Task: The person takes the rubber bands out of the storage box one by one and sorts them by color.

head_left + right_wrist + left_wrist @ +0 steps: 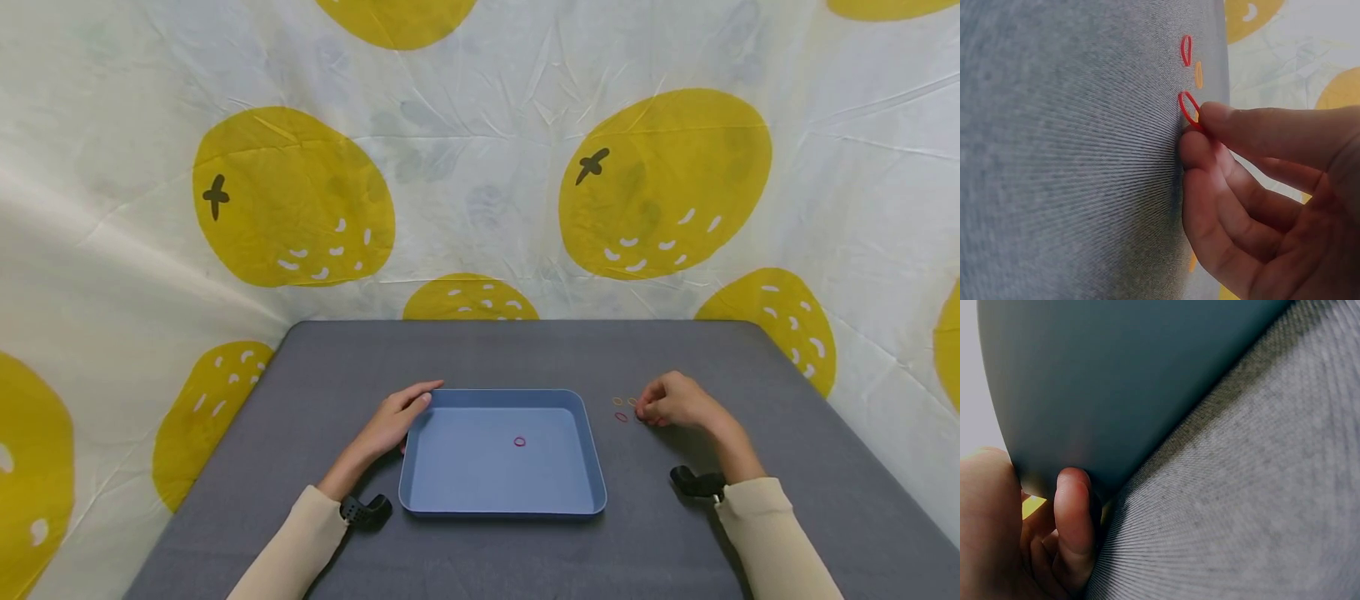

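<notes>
My left hand holds the back left corner of a blue tray. In the left wrist view a fingertip touches the outside of its wall. Inside the tray lies a dark pink rubber band. To the right of the tray, my right hand pinches a red rubber band between thumb and fingers, low over the cloth. Beside it lie another red rubber band and two yellow-orange ones. The right hand's fingers partly cover this spot in the head view.
A grey cloth covers the table. Behind it hangs a white curtain printed with large yellow fruits. A black wrist camera is worn on the left arm, and another on the right.
</notes>
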A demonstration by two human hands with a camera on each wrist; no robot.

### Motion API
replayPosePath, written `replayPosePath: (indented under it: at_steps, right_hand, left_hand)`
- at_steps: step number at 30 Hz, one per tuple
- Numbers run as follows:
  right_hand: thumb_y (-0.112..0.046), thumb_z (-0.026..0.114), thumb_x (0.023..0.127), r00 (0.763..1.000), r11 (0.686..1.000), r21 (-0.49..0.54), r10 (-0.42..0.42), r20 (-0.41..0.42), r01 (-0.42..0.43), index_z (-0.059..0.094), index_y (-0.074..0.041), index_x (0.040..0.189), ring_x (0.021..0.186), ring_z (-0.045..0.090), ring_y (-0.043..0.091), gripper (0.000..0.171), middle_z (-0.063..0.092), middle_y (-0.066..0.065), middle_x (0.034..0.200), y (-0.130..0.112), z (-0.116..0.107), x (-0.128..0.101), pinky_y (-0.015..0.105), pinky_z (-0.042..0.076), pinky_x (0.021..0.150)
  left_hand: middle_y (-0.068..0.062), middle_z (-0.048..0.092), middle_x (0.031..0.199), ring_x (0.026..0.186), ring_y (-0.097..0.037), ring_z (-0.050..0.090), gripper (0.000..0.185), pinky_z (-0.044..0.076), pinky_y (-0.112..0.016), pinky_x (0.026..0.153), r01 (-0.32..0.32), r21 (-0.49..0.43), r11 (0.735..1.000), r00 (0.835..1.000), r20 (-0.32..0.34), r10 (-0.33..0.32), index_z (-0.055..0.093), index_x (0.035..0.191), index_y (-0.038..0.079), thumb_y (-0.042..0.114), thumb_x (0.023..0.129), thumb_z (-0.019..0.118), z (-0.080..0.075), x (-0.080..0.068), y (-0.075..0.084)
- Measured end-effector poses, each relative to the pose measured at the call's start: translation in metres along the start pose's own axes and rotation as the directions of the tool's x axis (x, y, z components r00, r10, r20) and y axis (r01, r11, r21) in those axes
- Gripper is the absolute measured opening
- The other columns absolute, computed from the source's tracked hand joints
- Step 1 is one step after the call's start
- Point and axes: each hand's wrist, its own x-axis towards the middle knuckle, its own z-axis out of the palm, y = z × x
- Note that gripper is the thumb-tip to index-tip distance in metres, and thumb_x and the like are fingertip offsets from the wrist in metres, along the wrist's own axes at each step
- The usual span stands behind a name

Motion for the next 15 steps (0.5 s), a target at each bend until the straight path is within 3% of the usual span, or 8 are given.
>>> replayPosePath:
  at_steps: [15]
  right_hand:
    - [-0.006, 0.076, 0.091, 0.999, 1.000, 0.007, 0.007, -0.031, -0.007, 0.077, 0.003, 0.092, 0.073, 0.068, 0.016, 0.010, 0.075, 0.007, 0.082, 0.0022, 0.0016, 0.0010, 0.030, 0.059, 0.063]
  left_hand:
    - [-0.011, 0.061, 0.143, 0.038, -0.021, 0.050, 0.046, 0.051, -0.043, 0.041, -0.004, -0.017, 1.000, 1.000, -0.005, 0.004, 0.053, 0.153, 0.026, 0.043, 0.111, 0.045, 0.0008, -0.0008, 0.0015]
